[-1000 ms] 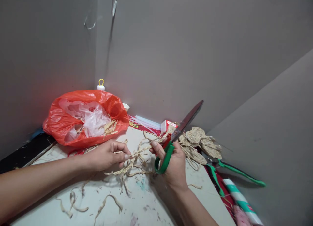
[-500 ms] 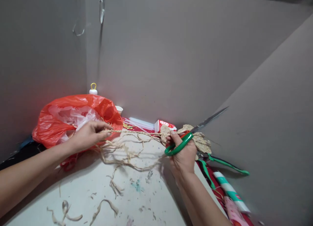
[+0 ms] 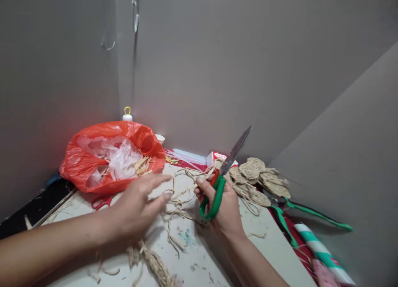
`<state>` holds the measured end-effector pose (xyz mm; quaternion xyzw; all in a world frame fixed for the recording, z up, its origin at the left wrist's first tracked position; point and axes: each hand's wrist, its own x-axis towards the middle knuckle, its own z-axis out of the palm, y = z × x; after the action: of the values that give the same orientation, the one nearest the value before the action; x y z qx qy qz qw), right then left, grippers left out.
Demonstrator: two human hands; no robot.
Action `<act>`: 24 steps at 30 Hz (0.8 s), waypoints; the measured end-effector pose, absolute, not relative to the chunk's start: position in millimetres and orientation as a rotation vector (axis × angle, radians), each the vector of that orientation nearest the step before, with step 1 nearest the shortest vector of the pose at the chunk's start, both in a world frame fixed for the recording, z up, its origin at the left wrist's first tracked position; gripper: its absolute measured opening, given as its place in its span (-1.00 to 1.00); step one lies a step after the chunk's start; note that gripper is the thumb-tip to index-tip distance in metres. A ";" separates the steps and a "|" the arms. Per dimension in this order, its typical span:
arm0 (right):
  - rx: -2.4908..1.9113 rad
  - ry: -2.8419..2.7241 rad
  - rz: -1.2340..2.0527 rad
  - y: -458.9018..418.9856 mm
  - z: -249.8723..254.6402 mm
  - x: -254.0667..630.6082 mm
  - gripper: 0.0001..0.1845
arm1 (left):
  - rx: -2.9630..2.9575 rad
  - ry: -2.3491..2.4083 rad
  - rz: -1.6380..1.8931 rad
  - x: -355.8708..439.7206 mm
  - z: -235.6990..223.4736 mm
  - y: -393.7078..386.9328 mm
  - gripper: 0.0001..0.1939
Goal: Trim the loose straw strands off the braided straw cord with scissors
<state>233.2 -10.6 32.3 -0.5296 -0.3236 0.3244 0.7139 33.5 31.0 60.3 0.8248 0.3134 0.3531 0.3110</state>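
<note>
My right hand (image 3: 228,210) is wrapped round scissors (image 3: 219,198) with green and red handles, blades pointing up and away. A thin twisted straw cord (image 3: 186,191) runs from the pinched thumb and fingertips of that hand, its loose loops falling on the white tabletop (image 3: 199,254). My left hand (image 3: 137,206), slightly blurred, hovers over the table left of the cord. Its fingers are apart with nothing visible between them. A thicker straw braid (image 3: 155,264) lies below it, near the front edge of the view.
Behind my left hand sits a red plastic bag (image 3: 83,162) with white plastic and straw inside. Coiled straw pieces (image 3: 253,169), green-handled pruning shears (image 3: 314,214) and a striped roll (image 3: 323,252) lie at right. A red-handled tool (image 3: 101,202) and a small box (image 3: 214,157) are also there.
My left hand has let go of the taut cord and moved right and down, fingers opening. The cord has gone slack. My right hand has come inward, the scissors tilting more upright. The view has shifted.
</note>
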 end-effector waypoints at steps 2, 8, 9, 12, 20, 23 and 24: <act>-1.209 -0.813 0.762 -15.7 31.9 224.3 -0.54 | 1.982 0.741 0.755 42.0 42.9 22.1 -0.68; -1.296 -0.942 0.807 -18.3 34.2 214.3 -0.57 | 1.402 0.617 0.515 48.8 18.1 24.8 -0.71; -1.322 -0.966 0.805 -16.5 33.2 216.2 -0.58 | 1.363 0.617 0.505 49.1 17.6 27.2 -0.71; -1.412 -1.087 0.719 -9.3 25.1 228.4 -0.60 | 1.234 0.603 0.531 49.5 18.2 36.5 -0.72; -1.695 -1.643 0.102 2.3 -3.6 265.0 -0.70 | 1.016 0.529 0.783 41.1 19.6 63.3 -0.74; -1.831 -1.831 -0.050 2.3 -6.5 267.7 -0.73 | 0.982 0.531 0.814 39.3 21.1 66.3 -0.74; -1.857 -1.884 -0.085 2.3 -6.8 268.0 -0.72 | 0.972 0.536 0.822 39.0 21.9 66.7 -0.75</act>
<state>268.0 2.3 -6.8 -0.6802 -0.6902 -0.0312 0.2447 39.0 66.7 21.9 0.4481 0.2474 0.3793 0.7708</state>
